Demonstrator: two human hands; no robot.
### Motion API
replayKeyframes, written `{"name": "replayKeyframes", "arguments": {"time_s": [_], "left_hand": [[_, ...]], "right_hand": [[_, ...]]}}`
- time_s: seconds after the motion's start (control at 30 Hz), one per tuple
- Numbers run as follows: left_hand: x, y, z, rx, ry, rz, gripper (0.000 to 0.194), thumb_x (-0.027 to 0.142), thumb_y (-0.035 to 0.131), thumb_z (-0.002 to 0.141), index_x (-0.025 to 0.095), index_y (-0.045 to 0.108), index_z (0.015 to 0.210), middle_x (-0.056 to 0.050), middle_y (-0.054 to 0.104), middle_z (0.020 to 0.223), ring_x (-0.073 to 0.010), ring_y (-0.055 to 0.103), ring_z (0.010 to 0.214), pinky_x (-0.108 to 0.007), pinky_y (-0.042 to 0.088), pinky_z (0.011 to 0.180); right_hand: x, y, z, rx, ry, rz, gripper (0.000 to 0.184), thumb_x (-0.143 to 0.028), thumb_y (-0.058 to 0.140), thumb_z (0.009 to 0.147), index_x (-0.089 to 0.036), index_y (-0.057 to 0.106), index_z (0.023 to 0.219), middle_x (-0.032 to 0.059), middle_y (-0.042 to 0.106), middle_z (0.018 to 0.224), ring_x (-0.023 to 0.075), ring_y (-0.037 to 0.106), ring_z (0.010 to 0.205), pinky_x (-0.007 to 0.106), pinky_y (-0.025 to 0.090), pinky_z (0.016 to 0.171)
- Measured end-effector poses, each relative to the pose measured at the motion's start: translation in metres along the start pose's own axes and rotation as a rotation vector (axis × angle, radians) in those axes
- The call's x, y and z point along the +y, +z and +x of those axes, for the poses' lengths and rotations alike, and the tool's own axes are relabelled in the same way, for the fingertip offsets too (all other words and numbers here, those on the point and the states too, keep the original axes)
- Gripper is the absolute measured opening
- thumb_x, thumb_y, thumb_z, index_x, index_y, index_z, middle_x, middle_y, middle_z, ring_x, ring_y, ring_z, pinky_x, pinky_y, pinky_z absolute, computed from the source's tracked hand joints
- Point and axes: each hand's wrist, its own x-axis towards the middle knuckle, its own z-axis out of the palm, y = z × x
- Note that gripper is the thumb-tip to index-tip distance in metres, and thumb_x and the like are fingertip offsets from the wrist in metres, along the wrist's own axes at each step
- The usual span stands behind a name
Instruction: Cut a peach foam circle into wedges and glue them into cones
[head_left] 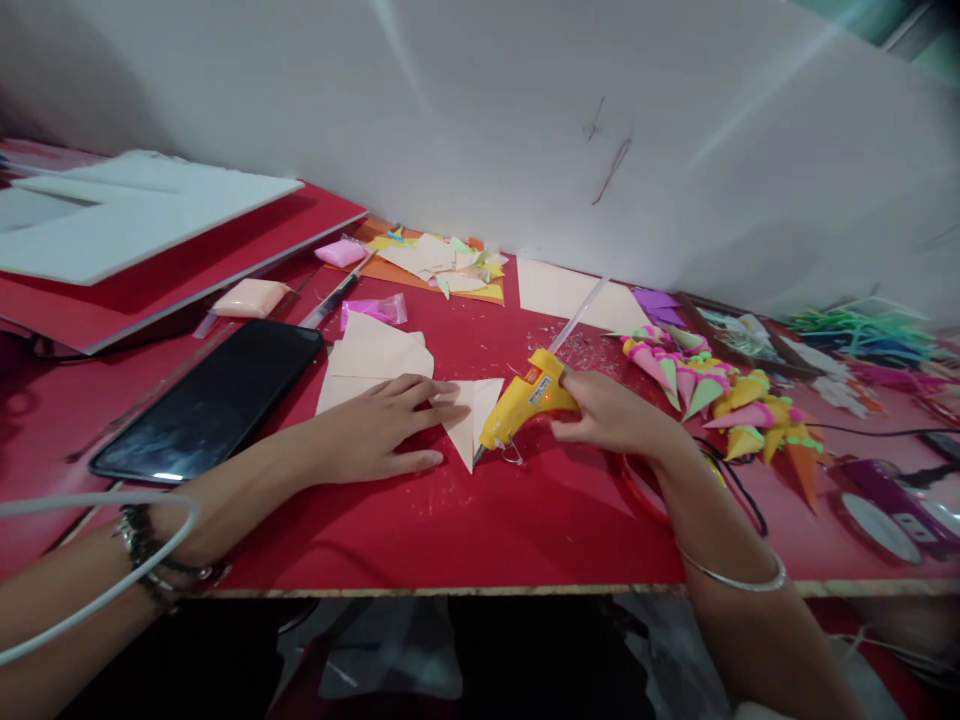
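My right hand [609, 412] is closed round the handle of a yellow glue gun [525, 398] with a clear glue stick sticking out of its back. Its nozzle points down-left at the edge of a cream paper triangle [472, 415] on the red table [480, 540]. My left hand [382, 425] lies flat, fingers stretched out, pressing on that triangle and on the cream sheets [371, 362] beside it.
A black phone [214, 400] lies left of my left hand. Several small coloured paper cones [712, 390] are heaped at the right, with a black cable [739, 490] and a purple device [900, 500]. White boards [120, 215] and paper scraps [442, 260] sit at the back by the wall.
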Motion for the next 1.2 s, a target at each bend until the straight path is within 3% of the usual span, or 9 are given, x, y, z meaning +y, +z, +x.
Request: {"name": "replayKeyframes", "arguments": {"time_s": [0.7,1.2], "left_hand": [[0.0000,0.0005,-0.0014,0.005,-0.005,0.002,0.051,0.047,0.033,0.085,0.029,0.028,0.132,-0.005,0.034,0.134,-0.0250,0.029,0.119,-0.039,0.025,0.098],[-0.0004,-0.0007,0.0000,-0.013,-0.004,0.012,0.052,0.047,0.032,0.085,0.027,0.028,0.132,-0.006,0.035,0.133,-0.0245,0.030,0.118,-0.038,0.025,0.099]], "right_hand": [[0.0098,-0.0002,0.0004,0.060,0.054,-0.087,0.013,-0.027,0.049,0.069,-0.015,0.048,0.075,0.0032,0.051,0.068,0.0126,0.041,0.054,0.024,0.026,0.050],[0.0047,0.0002,0.0005,0.020,0.029,-0.075,0.013,-0.027,0.049,0.070,-0.015,0.047,0.072,0.0025,0.050,0.067,0.0122,0.041,0.056,0.023,0.028,0.051]]}}
